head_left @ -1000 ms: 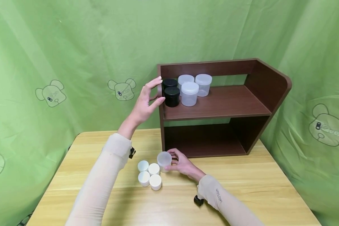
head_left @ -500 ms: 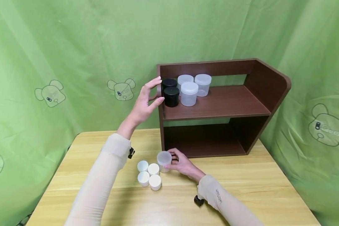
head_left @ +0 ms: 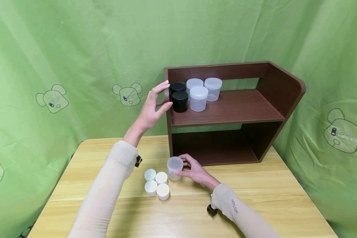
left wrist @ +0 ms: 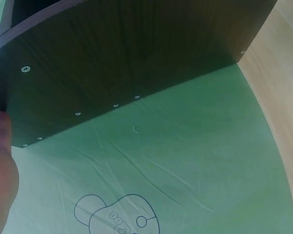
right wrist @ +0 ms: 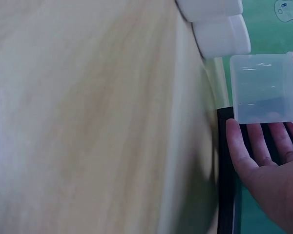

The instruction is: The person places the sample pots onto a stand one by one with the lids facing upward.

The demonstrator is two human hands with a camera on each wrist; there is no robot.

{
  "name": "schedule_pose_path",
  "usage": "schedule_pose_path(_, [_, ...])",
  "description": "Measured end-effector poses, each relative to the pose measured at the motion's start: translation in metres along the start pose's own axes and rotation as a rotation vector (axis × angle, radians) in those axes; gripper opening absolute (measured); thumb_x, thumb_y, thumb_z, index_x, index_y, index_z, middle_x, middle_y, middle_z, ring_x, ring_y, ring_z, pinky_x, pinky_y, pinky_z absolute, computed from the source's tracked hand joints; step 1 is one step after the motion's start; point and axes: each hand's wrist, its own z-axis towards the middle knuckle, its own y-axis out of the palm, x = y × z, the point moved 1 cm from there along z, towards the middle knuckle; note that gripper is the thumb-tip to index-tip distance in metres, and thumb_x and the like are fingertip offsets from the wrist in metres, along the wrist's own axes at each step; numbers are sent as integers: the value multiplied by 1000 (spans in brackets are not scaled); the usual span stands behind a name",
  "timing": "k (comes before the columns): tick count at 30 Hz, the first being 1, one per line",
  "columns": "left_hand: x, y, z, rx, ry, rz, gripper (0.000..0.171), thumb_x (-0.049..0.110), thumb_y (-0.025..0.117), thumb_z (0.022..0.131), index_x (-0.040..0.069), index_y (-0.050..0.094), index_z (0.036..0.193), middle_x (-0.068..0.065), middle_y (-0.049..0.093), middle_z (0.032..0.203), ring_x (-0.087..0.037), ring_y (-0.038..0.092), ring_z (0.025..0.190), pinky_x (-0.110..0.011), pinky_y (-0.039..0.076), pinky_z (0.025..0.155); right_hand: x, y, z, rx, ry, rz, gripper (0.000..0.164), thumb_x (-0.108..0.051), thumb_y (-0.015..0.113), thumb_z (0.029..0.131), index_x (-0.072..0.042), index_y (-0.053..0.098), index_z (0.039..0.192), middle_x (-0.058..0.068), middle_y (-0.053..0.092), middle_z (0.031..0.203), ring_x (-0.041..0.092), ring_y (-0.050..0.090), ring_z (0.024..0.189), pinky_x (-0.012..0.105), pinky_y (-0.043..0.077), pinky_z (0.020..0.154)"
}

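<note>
My right hand (head_left: 195,172) holds a translucent lidded jar (head_left: 174,174) at the front of the shelf, thumb on one side and fingers on the other. In the right wrist view the base of this jar (right wrist: 261,87) is off the table. Several small white jars (head_left: 163,191) stand grouped just to its left. My left hand (head_left: 151,107) grips the left side panel of the brown shelf (head_left: 169,138). One finger (left wrist: 4,129) presses the panel's outer face in the left wrist view; the other fingers are mostly out of that view.
On the upper board (head_left: 241,107), two black jars (head_left: 179,101) stand by the left panel, with three translucent jars (head_left: 198,100) to their right. The lower board (head_left: 214,145) lies under it. A green curtain (head_left: 92,49) hangs around the wooden table (head_left: 250,185).
My right hand has raised the translucent jar slightly and shifted it a little to the right, away from the white jars. The left hand stays at the shelf panel.
</note>
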Motion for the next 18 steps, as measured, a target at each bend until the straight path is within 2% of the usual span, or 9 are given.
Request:
schedule_pose_path(6, [-5, -1, 0, 6, 4, -1, 56, 7, 62, 98, 7, 40, 150, -15, 32, 167, -30, 30, 152, -60, 49, 111, -8, -8, -2, -17, -30, -27, 61, -14, 83, 88, -8, 51, 141, 16, 56, 140, 35, 57, 126, 42, 59, 102])
schedule_pose_path(10, [-20, 2, 3, 10, 2, 8, 58, 9, 63, 98, 10, 40, 151, -10, 32, 168, -28, 30, 151, -58, 50, 110, -20, -19, -7, -31, -55, -33, 61, -11, 82, 88, -6, 50, 140, 19, 56, 138, 37, 59, 125, 39, 61, 98])
schedule_pose_path(15, [-36, 2, 4, 19, 15, 11, 59, 13, 64, 98, 17, 41, 152, -3, 33, 169, -22, 30, 152, -57, 52, 108, -40, -31, -12, -40, -75, -61, 62, -11, 83, 88, -8, 51, 140, 18, 57, 136, 33, 60, 122, 33, 61, 95])
schedule_pose_path(16, [-37, 2, 4, 19, 18, 12, 59, 14, 65, 98, 19, 41, 152, -1, 33, 169, -21, 30, 152, -57, 53, 108, -44, -33, -13, -39, -84, -65, 62, -11, 83, 87, -8, 51, 140, 17, 58, 136, 32, 60, 122, 32, 61, 94])
schedule_pose_path(18, [-28, 2, 4, 16, 15, 3, 58, 13, 64, 98, 15, 41, 152, -4, 33, 169, -23, 31, 152, -58, 52, 109, -52, -37, -16, -37, -102, -69, 62, -10, 84, 87, -8, 51, 139, 18, 57, 136, 31, 60, 121, 30, 61, 94])
